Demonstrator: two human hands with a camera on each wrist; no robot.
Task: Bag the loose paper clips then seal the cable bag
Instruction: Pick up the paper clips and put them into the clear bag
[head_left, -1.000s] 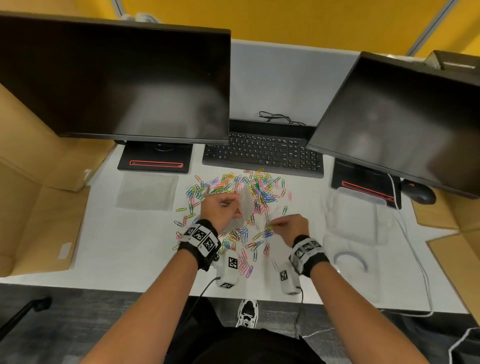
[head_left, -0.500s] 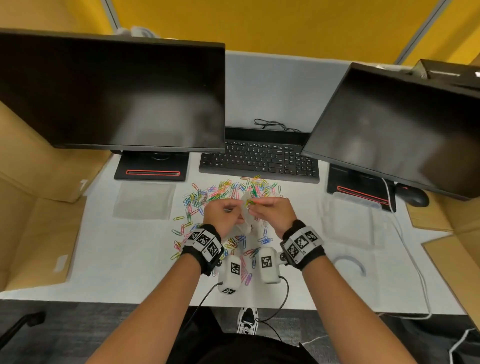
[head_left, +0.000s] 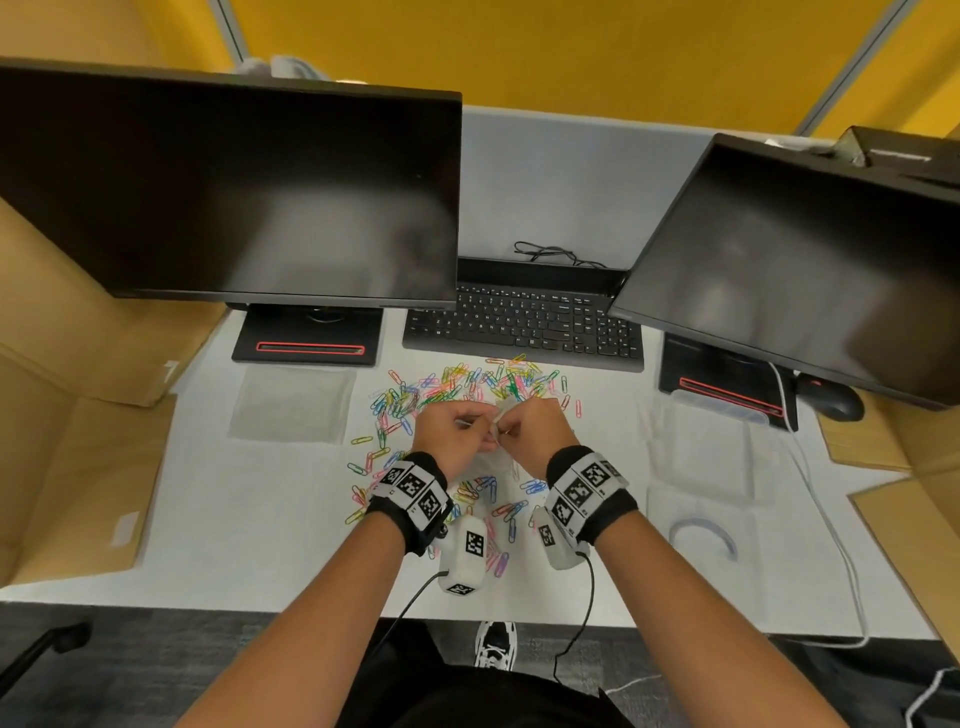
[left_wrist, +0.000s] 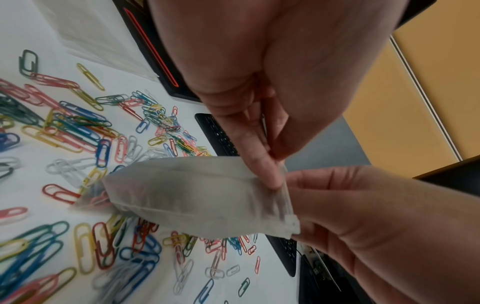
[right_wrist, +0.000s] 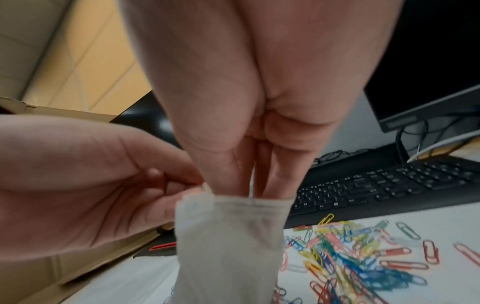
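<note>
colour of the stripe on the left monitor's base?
Red: a thin red stripe on the black base. Clearest in the head view.

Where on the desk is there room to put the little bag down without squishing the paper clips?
Bare desk lies at the near left, between the flat clear bag and the desk's front edge. Another bare strip runs between the paper clips and the clear bags on the right. The middle, under both hands, is crowded with clips.
</note>
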